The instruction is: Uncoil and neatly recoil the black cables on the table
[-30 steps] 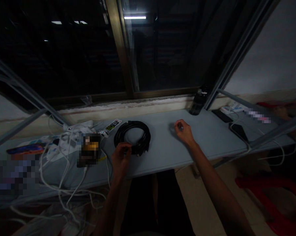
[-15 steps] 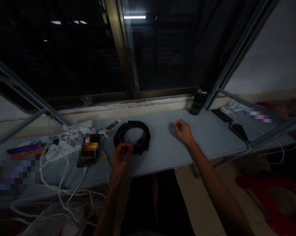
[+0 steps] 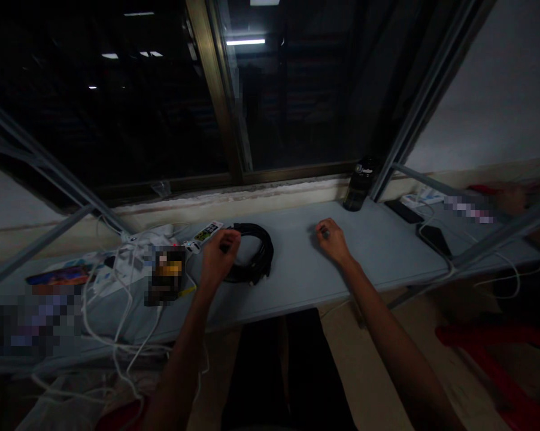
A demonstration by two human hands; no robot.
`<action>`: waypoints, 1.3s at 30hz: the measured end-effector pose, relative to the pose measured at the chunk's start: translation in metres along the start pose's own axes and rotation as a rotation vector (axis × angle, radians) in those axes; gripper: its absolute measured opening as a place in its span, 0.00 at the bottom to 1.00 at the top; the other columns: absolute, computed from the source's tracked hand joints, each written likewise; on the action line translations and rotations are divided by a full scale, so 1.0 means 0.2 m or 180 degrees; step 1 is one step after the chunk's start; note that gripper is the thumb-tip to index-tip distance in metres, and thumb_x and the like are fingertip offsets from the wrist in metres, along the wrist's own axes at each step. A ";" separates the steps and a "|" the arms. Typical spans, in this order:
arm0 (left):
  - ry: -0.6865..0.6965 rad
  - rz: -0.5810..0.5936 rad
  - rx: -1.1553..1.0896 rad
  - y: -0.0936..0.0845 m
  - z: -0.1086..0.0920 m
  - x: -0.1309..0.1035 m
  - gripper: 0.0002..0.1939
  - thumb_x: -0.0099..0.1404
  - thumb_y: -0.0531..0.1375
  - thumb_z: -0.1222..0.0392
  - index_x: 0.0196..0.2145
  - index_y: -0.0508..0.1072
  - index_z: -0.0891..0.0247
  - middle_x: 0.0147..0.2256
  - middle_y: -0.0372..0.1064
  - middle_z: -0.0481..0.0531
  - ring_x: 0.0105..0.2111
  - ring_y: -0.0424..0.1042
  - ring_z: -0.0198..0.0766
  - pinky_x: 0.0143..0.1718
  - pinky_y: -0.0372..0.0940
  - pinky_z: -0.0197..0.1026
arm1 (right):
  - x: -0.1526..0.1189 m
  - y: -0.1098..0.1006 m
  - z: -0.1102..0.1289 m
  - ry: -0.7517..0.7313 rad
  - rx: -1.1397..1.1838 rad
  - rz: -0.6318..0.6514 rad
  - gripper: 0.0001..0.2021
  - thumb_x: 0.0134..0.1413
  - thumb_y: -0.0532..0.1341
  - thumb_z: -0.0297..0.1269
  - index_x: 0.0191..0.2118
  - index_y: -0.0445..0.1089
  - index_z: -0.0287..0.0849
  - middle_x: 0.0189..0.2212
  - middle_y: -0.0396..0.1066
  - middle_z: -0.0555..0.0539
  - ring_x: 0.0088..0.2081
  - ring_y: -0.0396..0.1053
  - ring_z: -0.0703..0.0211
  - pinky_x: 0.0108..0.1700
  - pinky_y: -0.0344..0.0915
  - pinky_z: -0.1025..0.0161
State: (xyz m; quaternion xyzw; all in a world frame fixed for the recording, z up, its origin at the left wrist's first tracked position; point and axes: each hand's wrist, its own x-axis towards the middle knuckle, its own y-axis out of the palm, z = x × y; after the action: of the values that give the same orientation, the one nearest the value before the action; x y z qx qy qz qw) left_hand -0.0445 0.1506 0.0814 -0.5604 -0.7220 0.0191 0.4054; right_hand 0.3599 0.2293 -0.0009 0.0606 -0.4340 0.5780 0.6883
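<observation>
My L hand point(image 3: 220, 254) has shifted fwd from the near-L part of the blk cable coil point(image 3: 266, 251), now blocking its L side.

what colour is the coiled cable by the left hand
The coiled cable is black, best seen in the head view.

This looks like a shared indoor workspace, its exact kind unclear. A metal-framed tabletop point(image 3: 297, 263) runs under a window point(image 3: 306, 96), holding tangled white cables point(image 3: 117, 343); another person's hand point(image 3: 512, 200) shows at right.
</observation>
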 end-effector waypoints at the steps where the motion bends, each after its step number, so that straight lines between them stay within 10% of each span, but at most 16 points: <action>1: 0.0034 0.0130 0.0187 0.01 0.03 0.11 0.08 0.76 0.64 0.55 0.47 0.81 0.58 0.45 0.82 0.56 0.43 0.82 0.46 0.49 0.76 0.45 | 0.00 0.00 0.00 -0.0006 0.0007 0.0001 0.05 0.58 0.60 0.33 0.39 0.72 0.45 0.41 0.72 0.44 0.39 0.72 0.51 0.48 0.72 0.53; 6: 0.0019 0.0924 0.1074 0.08 0.15 0.53 0.03 0.65 0.69 0.62 0.38 0.83 0.61 0.41 0.81 0.60 0.42 0.80 0.49 0.54 0.76 0.49 | 0.01 0.00 0.00 -0.0005 0.0043 0.0002 0.06 0.53 0.59 0.31 0.37 0.71 0.45 0.38 0.72 0.45 0.39 0.71 0.51 0.48 0.71 0.53; 14: 0.0326 0.1850 0.1866 -0.02 0.05 0.62 0.11 0.77 0.69 0.51 0.44 0.83 0.63 0.47 0.82 0.57 0.49 0.81 0.48 0.56 0.75 0.49 | 0.00 0.00 0.06 0.0123 0.0185 0.0018 0.05 0.58 0.59 0.38 0.38 0.71 0.44 0.38 0.75 0.44 0.39 0.73 0.52 0.46 0.72 0.57; 21: 0.0947 0.1686 0.2549 -0.25 -0.42 0.75 0.18 0.79 0.57 0.67 0.58 0.83 0.58 0.59 0.78 0.59 0.59 0.78 0.54 0.62 0.68 0.53 | 0.15 0.03 0.33 0.0119 0.0426 0.0158 0.15 0.68 0.60 0.52 0.38 0.71 0.45 0.34 0.77 0.44 0.37 0.75 0.51 0.48 0.74 0.54; 26: 0.2206 0.1210 0.3239 -0.28 -0.89 0.88 0.23 0.74 0.59 0.73 0.62 0.79 0.61 0.57 0.77 0.64 0.60 0.77 0.56 0.65 0.67 0.56 | 0.49 0.07 0.82 -0.0211 0.1075 -0.0133 0.23 0.75 0.59 0.62 0.49 0.71 0.45 0.49 0.79 0.40 0.52 0.77 0.49 0.58 0.75 0.54; 29: 0.2676 0.1147 0.2974 -0.23 -1.13 0.97 0.19 0.77 0.58 0.68 0.62 0.77 0.66 0.56 0.76 0.65 0.63 0.74 0.59 0.67 0.64 0.59 | 0.71 0.04 1.12 0.0161 0.1862 0.0461 0.30 0.67 0.67 0.71 0.47 0.67 0.46 0.39 0.77 0.45 0.38 0.77 0.54 0.43 0.78 0.59; 33: 0.3116 0.1604 0.2914 -0.21 -1.34 1.08 0.15 0.79 0.57 0.65 0.58 0.76 0.69 0.56 0.75 0.64 0.65 0.72 0.59 0.68 0.62 0.58 | 0.87 -0.16 1.36 0.0478 0.2334 0.0825 0.28 0.63 0.76 0.59 0.38 0.60 0.47 0.22 0.57 0.58 0.20 0.56 0.65 0.21 0.60 0.68; 39: 0.3523 0.1631 0.2805 -0.31 -1.53 1.24 0.22 0.88 0.51 0.50 0.59 0.74 0.72 0.55 0.75 0.68 0.63 0.74 0.61 0.65 0.64 0.60 | 0.81 -0.68 1.63 0.0754 0.2525 0.1191 0.21 0.67 0.75 0.46 0.36 0.63 0.45 0.21 0.45 0.62 0.19 0.40 0.70 0.17 0.39 0.71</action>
State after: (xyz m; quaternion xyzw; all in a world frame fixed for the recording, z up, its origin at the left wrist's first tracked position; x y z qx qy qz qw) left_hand 0.0814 0.2019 0.4553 -0.4245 -0.1853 0.1156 0.8787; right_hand 0.2965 0.1145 0.3639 0.1737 -0.1008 0.8171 0.5404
